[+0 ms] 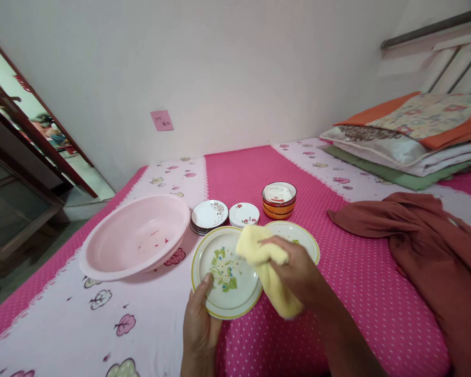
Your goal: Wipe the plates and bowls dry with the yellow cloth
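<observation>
My left hand (pixel 198 322) grips the near rim of a white plate (pixel 223 272) with a yellow edge and a green floral print, thumb on top. My right hand (pixel 294 272) is closed around a pale yellow cloth (pixel 267 267), which rests against the plate's right side. A second yellow-rimmed plate (pixel 298 233) lies on the bed just behind my right hand, partly covered by it.
A pink plastic basin (pixel 135 235) sits to the left. Behind the plates are a stack of small white saucers (pixel 209 214), another small stack (pixel 244 213) and stacked orange bowls (pixel 279 200). A rust-brown garment (pixel 427 246) lies right; folded bedding (pixel 408 141) is far right.
</observation>
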`<action>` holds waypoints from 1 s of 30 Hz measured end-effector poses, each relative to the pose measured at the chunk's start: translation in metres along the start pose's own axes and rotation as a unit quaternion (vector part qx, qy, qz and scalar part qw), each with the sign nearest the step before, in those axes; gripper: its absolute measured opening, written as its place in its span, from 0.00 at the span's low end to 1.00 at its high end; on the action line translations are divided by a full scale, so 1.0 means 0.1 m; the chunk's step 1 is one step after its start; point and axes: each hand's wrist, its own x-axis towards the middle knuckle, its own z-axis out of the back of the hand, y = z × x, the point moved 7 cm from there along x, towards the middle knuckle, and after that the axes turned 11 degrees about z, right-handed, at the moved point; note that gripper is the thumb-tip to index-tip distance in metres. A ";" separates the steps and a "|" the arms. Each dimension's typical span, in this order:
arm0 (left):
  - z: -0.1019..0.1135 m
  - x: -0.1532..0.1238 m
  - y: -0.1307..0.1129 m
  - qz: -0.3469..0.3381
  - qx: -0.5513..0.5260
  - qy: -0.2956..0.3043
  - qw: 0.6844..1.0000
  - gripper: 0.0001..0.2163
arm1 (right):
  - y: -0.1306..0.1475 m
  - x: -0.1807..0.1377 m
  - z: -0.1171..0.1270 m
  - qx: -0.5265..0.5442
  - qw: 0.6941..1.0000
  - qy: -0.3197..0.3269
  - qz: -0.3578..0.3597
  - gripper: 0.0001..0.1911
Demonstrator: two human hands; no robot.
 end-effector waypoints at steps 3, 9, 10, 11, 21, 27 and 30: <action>-0.10 -0.06 0.09 0.008 0.059 0.030 0.998 0.24 | -0.07 0.00 0.32 0.030 0.974 -0.223 -0.022 0.11; -0.27 -0.16 0.32 0.060 0.165 0.139 0.975 0.29 | 0.22 0.06 0.04 0.041 0.994 -0.087 0.045 0.29; -0.28 -0.17 0.34 0.066 0.181 0.153 0.969 0.29 | 0.27 0.07 -0.03 0.011 0.997 -0.040 0.061 0.33; -0.27 -0.18 0.35 0.072 0.196 0.163 0.964 0.28 | 0.30 0.07 -0.08 -0.018 0.997 0.000 0.071 0.36; -0.05 -0.10 0.29 0.090 0.226 0.134 0.961 0.24 | 0.01 0.02 -0.08 0.134 0.980 0.111 -0.101 0.19; -0.09 -0.08 0.14 0.036 0.140 0.071 0.987 0.29 | -0.37 0.02 -0.11 0.180 0.971 0.004 -0.159 0.26; -0.06 -0.04 0.06 0.002 0.085 0.014 0.996 0.27 | -0.53 0.02 -0.26 0.218 0.957 -0.046 -0.185 0.24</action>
